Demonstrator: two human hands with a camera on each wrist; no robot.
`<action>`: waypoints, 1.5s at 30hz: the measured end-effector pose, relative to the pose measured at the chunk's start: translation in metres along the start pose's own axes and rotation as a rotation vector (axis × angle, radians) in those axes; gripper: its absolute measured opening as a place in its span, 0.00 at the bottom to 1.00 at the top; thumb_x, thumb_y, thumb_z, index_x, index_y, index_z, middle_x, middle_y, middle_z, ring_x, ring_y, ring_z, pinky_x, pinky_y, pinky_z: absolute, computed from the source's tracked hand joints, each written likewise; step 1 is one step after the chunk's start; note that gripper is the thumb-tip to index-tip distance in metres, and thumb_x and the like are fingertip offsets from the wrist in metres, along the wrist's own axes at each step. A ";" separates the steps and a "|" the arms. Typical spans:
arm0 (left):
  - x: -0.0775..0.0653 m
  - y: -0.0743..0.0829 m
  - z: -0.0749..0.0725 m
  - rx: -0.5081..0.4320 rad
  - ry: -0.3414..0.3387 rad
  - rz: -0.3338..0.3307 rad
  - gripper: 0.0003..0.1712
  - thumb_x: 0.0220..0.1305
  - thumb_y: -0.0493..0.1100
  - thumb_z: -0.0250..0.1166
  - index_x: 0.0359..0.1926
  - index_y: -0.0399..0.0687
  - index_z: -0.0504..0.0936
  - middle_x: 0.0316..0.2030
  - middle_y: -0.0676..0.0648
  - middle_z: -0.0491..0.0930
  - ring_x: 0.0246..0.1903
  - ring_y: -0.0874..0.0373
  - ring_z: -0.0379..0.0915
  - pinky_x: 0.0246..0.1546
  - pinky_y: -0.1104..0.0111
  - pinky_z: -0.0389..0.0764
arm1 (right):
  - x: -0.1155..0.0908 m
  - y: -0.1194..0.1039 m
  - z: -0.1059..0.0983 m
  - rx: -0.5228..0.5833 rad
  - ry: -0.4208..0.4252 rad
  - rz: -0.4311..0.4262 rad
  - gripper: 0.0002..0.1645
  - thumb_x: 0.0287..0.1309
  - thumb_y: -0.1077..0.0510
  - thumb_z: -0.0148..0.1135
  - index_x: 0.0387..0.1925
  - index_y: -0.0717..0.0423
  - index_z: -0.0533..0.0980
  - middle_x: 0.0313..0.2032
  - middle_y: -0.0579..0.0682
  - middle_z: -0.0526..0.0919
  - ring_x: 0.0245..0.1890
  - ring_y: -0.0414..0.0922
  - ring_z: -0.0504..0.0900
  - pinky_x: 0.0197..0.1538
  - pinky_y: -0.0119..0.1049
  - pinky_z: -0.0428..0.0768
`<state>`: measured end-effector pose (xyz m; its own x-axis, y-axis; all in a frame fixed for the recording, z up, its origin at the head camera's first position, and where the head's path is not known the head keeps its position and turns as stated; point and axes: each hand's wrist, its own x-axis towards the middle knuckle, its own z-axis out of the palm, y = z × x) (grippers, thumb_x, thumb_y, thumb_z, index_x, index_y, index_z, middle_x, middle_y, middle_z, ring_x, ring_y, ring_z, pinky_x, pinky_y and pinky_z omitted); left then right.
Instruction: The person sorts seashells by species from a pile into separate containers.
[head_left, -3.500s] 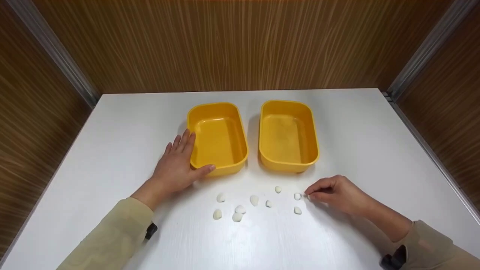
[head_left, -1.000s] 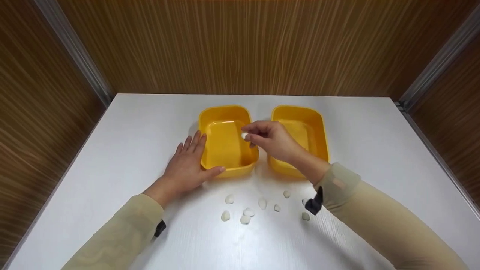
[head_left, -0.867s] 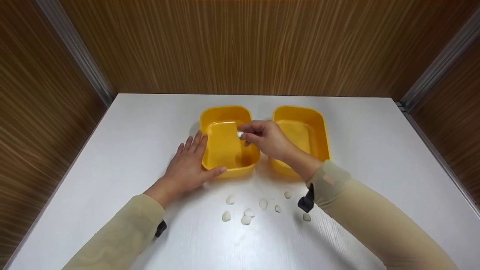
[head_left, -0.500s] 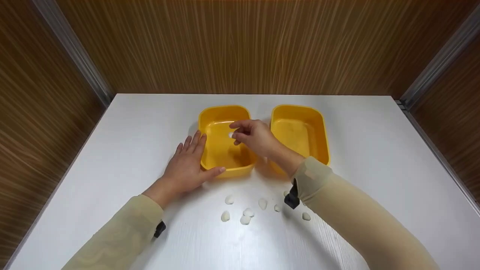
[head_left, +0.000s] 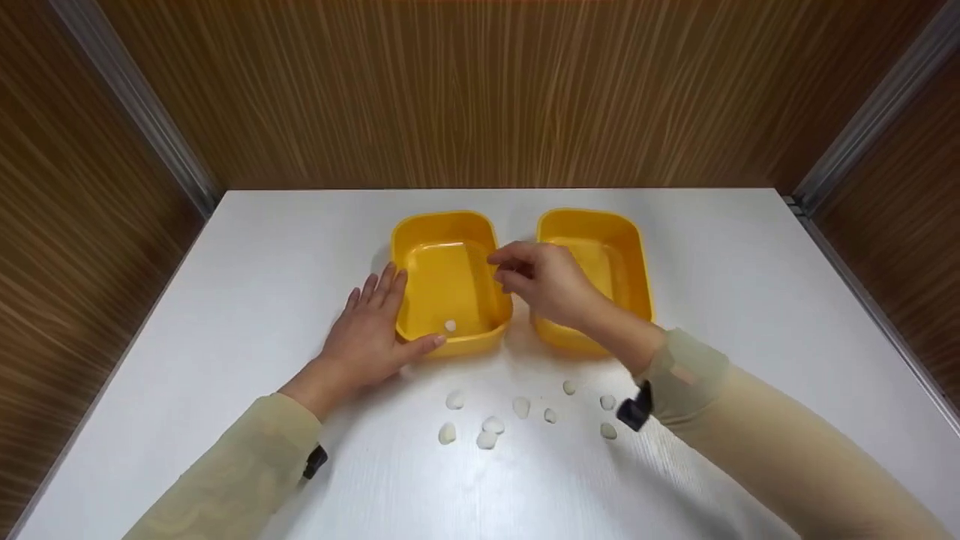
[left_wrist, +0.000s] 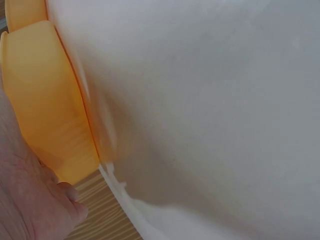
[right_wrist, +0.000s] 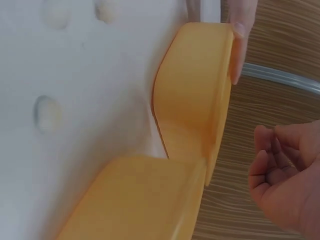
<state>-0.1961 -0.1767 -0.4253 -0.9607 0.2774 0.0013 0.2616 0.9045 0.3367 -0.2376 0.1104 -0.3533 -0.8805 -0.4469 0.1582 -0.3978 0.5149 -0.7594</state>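
My left hand (head_left: 364, 326) rests with straight fingers along the left side of the left yellow plastic bin (head_left: 469, 346), its thumb over the front rim. Inside that bin, near the front wall, lies one white pebble (head_left: 450, 325). My right hand (head_left: 551, 283) hovers over the gap between the two bins, partly covering the right yellow bin (head_left: 636, 259). In the right wrist view that hand's fingers (right_wrist: 260, 175) are loosely bent and nothing shows between them. Several more white pebbles (head_left: 521, 406) lie scattered on the table in front of the bins.
The white table (head_left: 300, 232) has wood-grain panels (head_left: 480, 97) behind it and at both sides. Two of the pebbles touch each other (head_left: 487, 439) near the middle. A black wrist device (head_left: 636, 409) on the right sleeve hangs close to the pebbles at the right.
My right hand picked a pebble from the table's right, carried it over the left bin and let it go inside. It has since drawn back rightward. My left hand stays on the bin.
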 end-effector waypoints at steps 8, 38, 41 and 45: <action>-0.004 -0.005 -0.002 0.003 0.000 -0.007 0.74 0.60 0.91 0.43 0.86 0.43 0.36 0.85 0.42 0.33 0.84 0.40 0.32 0.81 0.46 0.37 | -0.055 0.015 -0.034 0.036 -0.025 -0.071 0.09 0.70 0.66 0.68 0.49 0.61 0.87 0.39 0.53 0.89 0.36 0.48 0.85 0.42 0.31 0.87; -0.007 -0.010 -0.002 -0.013 0.002 -0.007 0.71 0.64 0.87 0.48 0.86 0.43 0.37 0.86 0.42 0.33 0.84 0.40 0.33 0.81 0.46 0.36 | -0.157 0.122 -0.035 0.122 -0.269 0.055 0.18 0.62 0.57 0.78 0.54 0.48 0.88 0.50 0.46 0.87 0.50 0.45 0.81 0.52 0.26 0.77; -0.007 -0.010 -0.002 -0.012 -0.001 -0.008 0.71 0.63 0.87 0.48 0.86 0.43 0.37 0.86 0.42 0.33 0.83 0.39 0.33 0.81 0.46 0.36 | -0.157 0.121 -0.035 0.114 -0.277 0.042 0.19 0.63 0.58 0.77 0.55 0.48 0.88 0.51 0.46 0.86 0.52 0.45 0.81 0.55 0.26 0.77; -0.007 -0.010 -0.003 -0.005 0.007 -0.003 0.72 0.63 0.88 0.47 0.86 0.43 0.37 0.85 0.41 0.34 0.83 0.39 0.35 0.81 0.46 0.37 | -0.157 0.121 -0.034 0.095 -0.284 0.042 0.19 0.64 0.57 0.77 0.56 0.49 0.88 0.51 0.47 0.84 0.52 0.45 0.81 0.57 0.25 0.77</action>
<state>-0.1923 -0.1890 -0.4262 -0.9623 0.2721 0.0065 0.2579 0.9040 0.3410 -0.1562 0.2674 -0.4484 -0.7829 -0.6204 -0.0470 -0.3251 0.4723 -0.8193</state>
